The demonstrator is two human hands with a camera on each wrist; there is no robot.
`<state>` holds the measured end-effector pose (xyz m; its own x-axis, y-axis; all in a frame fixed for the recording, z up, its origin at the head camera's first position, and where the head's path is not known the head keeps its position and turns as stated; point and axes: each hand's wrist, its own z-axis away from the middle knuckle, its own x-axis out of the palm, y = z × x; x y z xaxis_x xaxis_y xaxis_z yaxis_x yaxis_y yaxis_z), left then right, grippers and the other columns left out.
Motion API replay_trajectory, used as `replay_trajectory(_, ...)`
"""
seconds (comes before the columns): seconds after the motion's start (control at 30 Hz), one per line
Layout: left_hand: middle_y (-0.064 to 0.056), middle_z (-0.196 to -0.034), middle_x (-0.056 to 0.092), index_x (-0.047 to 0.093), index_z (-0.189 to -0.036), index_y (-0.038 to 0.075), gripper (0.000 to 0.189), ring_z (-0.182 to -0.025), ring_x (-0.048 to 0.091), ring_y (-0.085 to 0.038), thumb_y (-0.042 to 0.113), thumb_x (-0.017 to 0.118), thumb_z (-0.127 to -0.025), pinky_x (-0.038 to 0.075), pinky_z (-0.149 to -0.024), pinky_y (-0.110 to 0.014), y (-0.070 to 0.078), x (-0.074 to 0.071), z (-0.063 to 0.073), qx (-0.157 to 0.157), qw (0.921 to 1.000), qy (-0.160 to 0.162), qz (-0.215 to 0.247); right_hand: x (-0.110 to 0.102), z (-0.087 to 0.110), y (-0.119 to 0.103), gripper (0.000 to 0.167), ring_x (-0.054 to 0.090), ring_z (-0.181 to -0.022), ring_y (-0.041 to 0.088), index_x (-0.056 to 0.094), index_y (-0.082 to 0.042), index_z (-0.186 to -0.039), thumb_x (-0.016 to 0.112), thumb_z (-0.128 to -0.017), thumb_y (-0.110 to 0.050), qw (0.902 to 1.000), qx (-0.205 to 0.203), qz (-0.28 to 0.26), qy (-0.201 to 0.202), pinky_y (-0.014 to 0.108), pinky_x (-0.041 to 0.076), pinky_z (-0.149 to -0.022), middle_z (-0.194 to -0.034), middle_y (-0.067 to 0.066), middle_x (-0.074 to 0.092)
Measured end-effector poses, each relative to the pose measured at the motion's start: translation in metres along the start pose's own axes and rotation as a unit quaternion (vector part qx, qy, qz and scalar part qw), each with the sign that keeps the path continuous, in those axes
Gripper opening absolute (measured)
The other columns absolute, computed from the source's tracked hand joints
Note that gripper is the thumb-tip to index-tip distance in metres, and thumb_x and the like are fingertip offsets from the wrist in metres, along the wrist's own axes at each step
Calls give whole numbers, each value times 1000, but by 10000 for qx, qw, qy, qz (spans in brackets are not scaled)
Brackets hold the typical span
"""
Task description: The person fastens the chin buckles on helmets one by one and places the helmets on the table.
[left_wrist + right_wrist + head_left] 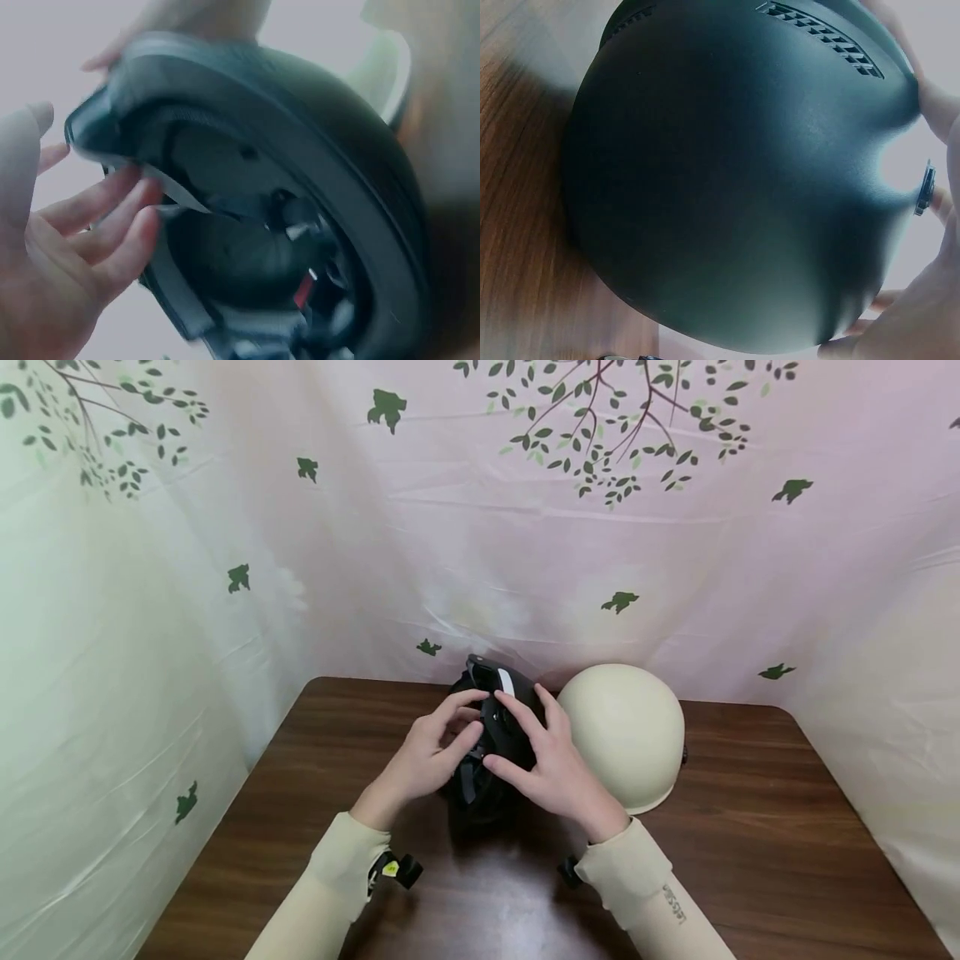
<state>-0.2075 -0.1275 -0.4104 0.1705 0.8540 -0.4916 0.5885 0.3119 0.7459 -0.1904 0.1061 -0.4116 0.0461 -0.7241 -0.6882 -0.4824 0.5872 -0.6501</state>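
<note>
A black helmet (517,739) is tipped over near the table's back, its hollow side toward the left. My right hand (558,768) holds it with thumb and fingers spread over the shell and rim. The left hand (427,752) is at the opening, fingers slightly bent, their tips at the inner edge; whether they press on it is blurred. Inside, the left wrist view shows padding, dark straps and a small red tab (304,289). Against the right side of the black helmet stands a cream helmet (622,735), dome up. In the right wrist view, the black shell (727,187) shows slotted vents.
Brown wooden table (750,852) with rounded back corners carries both helmets. Behind and beside it hangs a pale curtain (487,527) printed with leaves and birds, close to the back edge. Small dark cameras (408,871) sit on both wrists.
</note>
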Motion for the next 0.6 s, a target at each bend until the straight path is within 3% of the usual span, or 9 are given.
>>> replay_trajectory(0.13, -2, -109, 75, 52, -149, 26, 49, -82, 71, -12, 20, 68, -104, 61, -73, -31, 15, 3, -9, 1, 9996, -276, 81, 1, 2, -1, 83, 8, -158, 46, 33, -42, -164, 77, -93, -52, 10000, -36, -8, -37, 75, 36, -109, -173, 20, 6)
replay_trajectory(0.23, -4, -107, 75, 56, -144, 24, 47, -80, 71, -13, 17, 72, -101, 61, -74, -31, 17, 5, -12, -249, 9991, -218, 272, 0, 2, 1, 87, 9, -158, 46, 31, -41, -164, 79, -92, -52, 10000, -45, 6, -45, 75, 37, -109, -172, 21, 7)
replay_trajectory(0.3, -8, -113, 74, 57, -141, 21, 45, -82, 73, -16, 14, 73, -100, 62, -76, -32, 17, 7, -13, -443, 9967, -148, 664, -1, 1, 4, 90, 10, -158, 44, 29, -41, -165, 80, -91, -52, 10000, -43, 21, -29, 74, 37, -110, -173, 19, 8)
replay_trajectory(0.47, -21, -119, 71, 55, -139, 13, 43, -85, 76, -28, 4, 69, -100, 64, -72, -38, 12, 10, -13, -626, 9837, -77, 1683, -2, 0, 8, 96, 11, -159, 39, 26, -39, -165, 81, -88, -55, 10000, 37, -30, -55, 71, 36, -112, -174, 13, 8)
replay_trajectory(0.6, -25, -121, 68, 54, -138, 10, 42, -90, 76, -34, 1, 67, -100, 65, -71, -44, 8, 14, -11, -780, 9717, -61, 2229, -4, 3, 11, 98, 16, -159, 39, 27, -35, -165, 81, -87, -57, 9998, 156, -136, -52, 69, 36, -114, -175, 10, 10)
